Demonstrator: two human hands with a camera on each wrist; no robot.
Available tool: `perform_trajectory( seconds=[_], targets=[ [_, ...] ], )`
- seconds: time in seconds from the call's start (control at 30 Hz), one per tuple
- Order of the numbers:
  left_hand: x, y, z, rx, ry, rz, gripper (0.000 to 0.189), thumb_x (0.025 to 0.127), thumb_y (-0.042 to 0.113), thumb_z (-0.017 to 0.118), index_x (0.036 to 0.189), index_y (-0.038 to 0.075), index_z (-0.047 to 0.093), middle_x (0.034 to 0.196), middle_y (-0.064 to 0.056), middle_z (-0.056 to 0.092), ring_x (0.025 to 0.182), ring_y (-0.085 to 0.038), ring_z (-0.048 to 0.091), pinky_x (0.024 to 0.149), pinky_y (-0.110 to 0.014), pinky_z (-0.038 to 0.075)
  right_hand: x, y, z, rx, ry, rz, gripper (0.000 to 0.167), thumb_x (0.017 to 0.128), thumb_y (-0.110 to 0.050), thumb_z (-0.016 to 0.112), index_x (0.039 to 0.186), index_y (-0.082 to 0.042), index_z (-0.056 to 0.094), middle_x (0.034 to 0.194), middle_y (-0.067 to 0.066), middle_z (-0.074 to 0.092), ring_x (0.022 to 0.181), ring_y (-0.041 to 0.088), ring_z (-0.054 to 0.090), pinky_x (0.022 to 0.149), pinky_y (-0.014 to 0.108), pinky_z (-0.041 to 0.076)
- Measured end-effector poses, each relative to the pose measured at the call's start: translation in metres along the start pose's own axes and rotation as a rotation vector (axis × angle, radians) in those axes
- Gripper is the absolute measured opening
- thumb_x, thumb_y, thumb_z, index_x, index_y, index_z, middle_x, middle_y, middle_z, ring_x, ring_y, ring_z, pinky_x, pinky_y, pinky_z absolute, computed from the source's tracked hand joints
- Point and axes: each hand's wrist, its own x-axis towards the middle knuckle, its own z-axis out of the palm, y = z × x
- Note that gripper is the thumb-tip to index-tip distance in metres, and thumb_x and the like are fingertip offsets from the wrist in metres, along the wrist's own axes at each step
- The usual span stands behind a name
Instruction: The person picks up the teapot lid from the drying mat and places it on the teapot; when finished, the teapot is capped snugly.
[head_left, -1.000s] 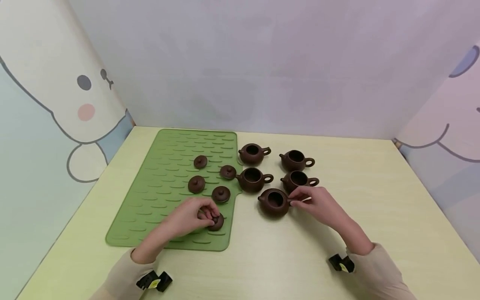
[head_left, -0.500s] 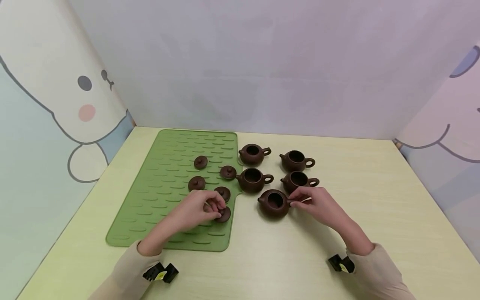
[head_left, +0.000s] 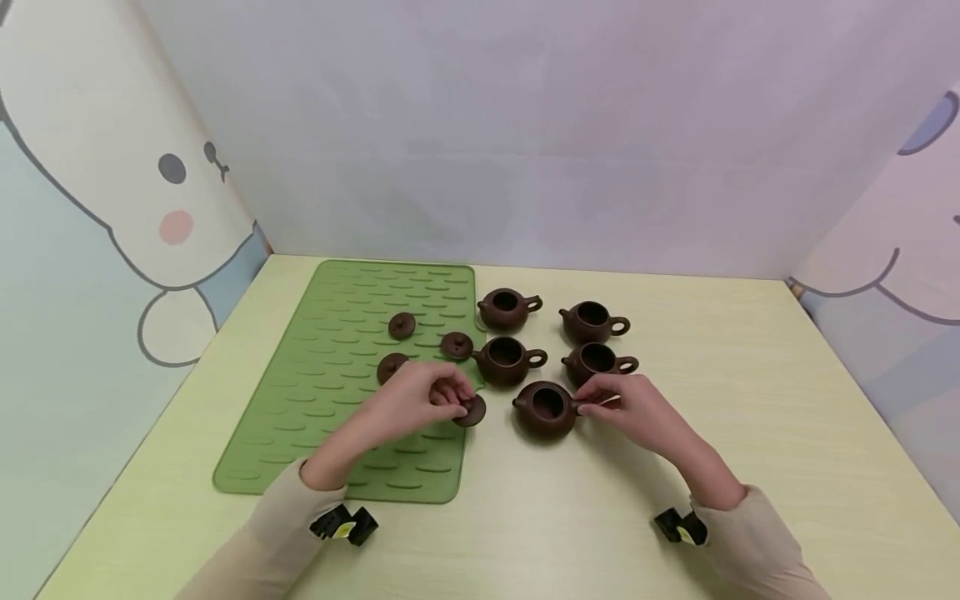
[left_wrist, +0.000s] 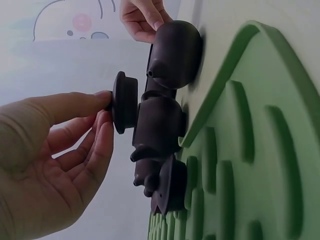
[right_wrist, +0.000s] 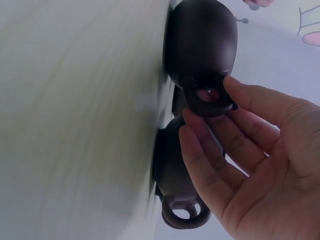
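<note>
My left hand (head_left: 420,400) pinches a dark brown teapot lid (head_left: 471,411) by its knob, above the right edge of the green mat. In the left wrist view the lid (left_wrist: 125,102) hangs on edge at the thumb and fingertips, apart from the teapots. My right hand (head_left: 633,408) grips the handle of the nearest lidless teapot (head_left: 546,410), which stands upright on the table. From the right wrist the handle (right_wrist: 207,102) shows between thumb and fingers. Several other lids lie on the mat, among them one (head_left: 402,325) at the back; one near my left hand is hidden.
Open teapots stand behind the held one: one (head_left: 598,360) close behind my right hand, one (head_left: 504,360) by the mat's edge, and two farther back, including a back right one (head_left: 590,320). The green mat (head_left: 300,400) covers the table's left part. Walls enclose the table behind and at both sides.
My left hand has lifted the lid off the mat and carried it right and away from me, towards the teapot. My right hand has kept its hold, and the teapot has shifted very slightly.
</note>
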Motion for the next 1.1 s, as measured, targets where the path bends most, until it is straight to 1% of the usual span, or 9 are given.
perform_trajectory(
  seconds=[0.33, 0.6, 0.8, 1.1],
  targets=[
    [0.023, 0.017, 0.011, 0.008, -0.001, 0.052, 0.015, 0.087, 0.002, 0.073, 0.1, 0.01, 0.07, 0.092, 0.0, 0.071, 0.08, -0.005, 0.063, 0.072, -0.019, 0.057, 0.0, -0.002, 0.0, 0.02, -0.007, 0.002, 0.011, 0.089, -0.009, 0.073, 0.098, -0.015, 0.074, 0.096, -0.002, 0.074, 0.089, 0.007, 0.069, 0.079, 0.024, 0.059],
    [0.04, 0.029, 0.021, 0.003, -0.006, 0.099, 0.016, 0.087, 0.003, 0.074, 0.101, 0.008, 0.07, 0.095, -0.002, 0.072, 0.081, -0.005, 0.064, 0.073, -0.017, 0.056, 0.0, 0.001, 0.0, 0.037, -0.007, 0.001, 0.011, 0.089, -0.01, 0.073, 0.098, -0.015, 0.074, 0.097, -0.002, 0.075, 0.09, 0.007, 0.069, 0.079, 0.024, 0.059],
    [0.051, 0.033, 0.029, -0.023, -0.007, 0.127, 0.016, 0.087, 0.001, 0.074, 0.102, 0.007, 0.071, 0.097, -0.004, 0.072, 0.083, -0.006, 0.065, 0.075, -0.015, 0.057, -0.001, 0.002, 0.001, 0.058, -0.008, 0.005, 0.01, 0.09, -0.012, 0.073, 0.099, -0.015, 0.074, 0.098, -0.002, 0.075, 0.091, 0.007, 0.069, 0.08, 0.023, 0.059],
    [0.063, 0.037, 0.041, 0.006, -0.013, 0.146, 0.014, 0.087, 0.001, 0.073, 0.1, 0.007, 0.071, 0.096, -0.005, 0.072, 0.083, -0.007, 0.066, 0.074, -0.013, 0.055, -0.004, 0.005, -0.001, 0.061, -0.005, 0.02, 0.01, 0.091, -0.013, 0.072, 0.101, -0.015, 0.074, 0.101, 0.0, 0.075, 0.094, 0.009, 0.07, 0.08, 0.022, 0.058]
  ],
)
